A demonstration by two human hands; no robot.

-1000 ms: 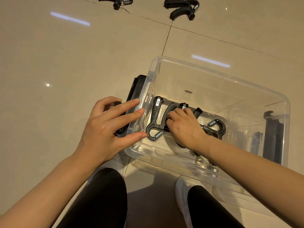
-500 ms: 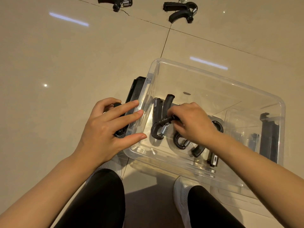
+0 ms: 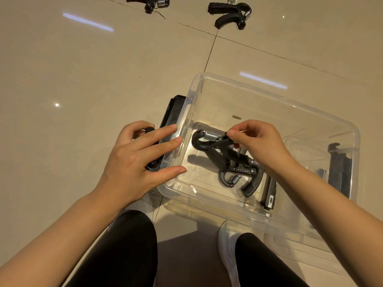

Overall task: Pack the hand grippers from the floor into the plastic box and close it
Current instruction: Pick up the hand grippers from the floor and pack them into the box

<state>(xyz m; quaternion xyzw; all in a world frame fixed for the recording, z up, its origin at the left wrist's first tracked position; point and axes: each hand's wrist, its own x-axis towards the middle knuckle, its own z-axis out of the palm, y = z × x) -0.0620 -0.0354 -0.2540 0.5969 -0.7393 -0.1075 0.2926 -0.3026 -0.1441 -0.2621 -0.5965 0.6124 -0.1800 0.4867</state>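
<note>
R hand reaches into plastic box, pinching a hand gripper w/ fingertips; L hand flat, fingers straight against box's side.

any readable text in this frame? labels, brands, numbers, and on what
No text can be read.
Pale label on the handle end of a hand gripper in the box: too small and blurred to read.
Small white patch by the box's near wall: no legible print.
The two hand grippers on the floor: no markings visible.
</note>
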